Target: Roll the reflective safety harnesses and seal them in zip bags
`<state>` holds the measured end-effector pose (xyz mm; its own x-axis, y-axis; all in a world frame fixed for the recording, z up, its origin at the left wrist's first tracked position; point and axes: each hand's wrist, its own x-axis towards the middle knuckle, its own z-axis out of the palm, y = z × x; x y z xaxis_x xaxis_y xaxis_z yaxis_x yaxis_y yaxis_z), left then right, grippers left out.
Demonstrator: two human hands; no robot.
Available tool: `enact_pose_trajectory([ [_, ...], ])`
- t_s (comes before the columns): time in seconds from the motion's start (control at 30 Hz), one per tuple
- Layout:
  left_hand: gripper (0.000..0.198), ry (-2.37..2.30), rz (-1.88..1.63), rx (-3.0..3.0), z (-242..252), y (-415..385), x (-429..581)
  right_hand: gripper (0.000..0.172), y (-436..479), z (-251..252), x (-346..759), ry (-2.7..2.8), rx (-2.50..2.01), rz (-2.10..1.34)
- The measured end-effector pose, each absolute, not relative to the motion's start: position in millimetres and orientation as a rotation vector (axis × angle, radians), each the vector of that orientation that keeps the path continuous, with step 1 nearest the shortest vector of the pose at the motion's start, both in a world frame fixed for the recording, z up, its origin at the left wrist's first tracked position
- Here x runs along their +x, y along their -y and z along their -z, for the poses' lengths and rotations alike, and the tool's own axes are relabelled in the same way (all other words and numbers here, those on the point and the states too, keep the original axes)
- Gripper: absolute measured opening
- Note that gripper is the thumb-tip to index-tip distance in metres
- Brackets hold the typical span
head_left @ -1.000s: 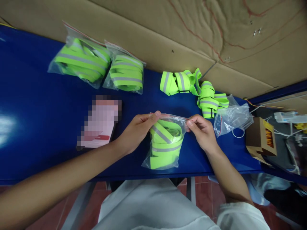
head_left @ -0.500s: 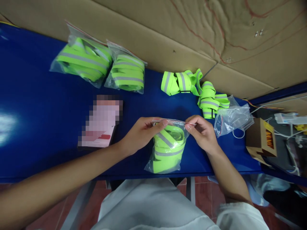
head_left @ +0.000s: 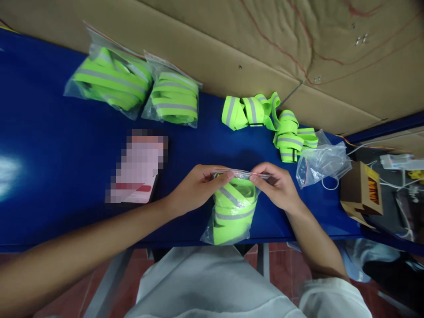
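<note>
A clear zip bag [head_left: 232, 212] stuffed with neon-green reflective bands lies on the blue table [head_left: 66, 145] near its front edge. My left hand [head_left: 195, 187] pinches the left part of the bag's red-lined top strip. At the right part of that strip my right hand [head_left: 278, 185] pinches too, thumb and fingers pressed together. The two hands sit close, with only a short stretch of strip between them.
Two filled bags [head_left: 111, 81] [head_left: 174, 98] lie at the back left. Loose green bands [head_left: 268, 121] and empty clear bags [head_left: 323, 161] sit at the back right. A blurred card [head_left: 137, 168] lies to the left, a small brown box [head_left: 361, 194] to the right. Cardboard [head_left: 265, 44] lines the back.
Both hands have drawn closer together along the bag's top strip. The bag has shifted slightly toward me and its mouth looks flatter.
</note>
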<state>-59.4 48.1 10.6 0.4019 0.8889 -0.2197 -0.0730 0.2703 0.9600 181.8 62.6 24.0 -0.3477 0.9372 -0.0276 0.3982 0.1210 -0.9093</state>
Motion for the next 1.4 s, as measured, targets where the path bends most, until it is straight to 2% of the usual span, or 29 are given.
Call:
enact_pose_trajectory([
  [0.2,0.043,-0.921,-0.752,1.1,-9,-46,-58,0.018,-62,-25,181,1.835,-1.273,-1.264],
  [0.6,0.044,-1.007,-0.832,1.242,-3,-53,-63,0.019,-65,-23,185,1.857,-1.326,-1.159],
  [0.8,0.042,-1.034,-0.799,1.306,-2,-47,-63,0.014,-63,-30,183,2.025,-1.23,-1.047],
  [1.2,0.025,-1.104,-0.83,1.297,-9,-50,-61,0.013,-61,-31,182,2.111,-1.236,-1.035],
  [1.4,0.014,-1.06,-0.78,1.488,-15,-44,-63,0.01,-60,-36,180,2.239,-1.07,-1.125],
])
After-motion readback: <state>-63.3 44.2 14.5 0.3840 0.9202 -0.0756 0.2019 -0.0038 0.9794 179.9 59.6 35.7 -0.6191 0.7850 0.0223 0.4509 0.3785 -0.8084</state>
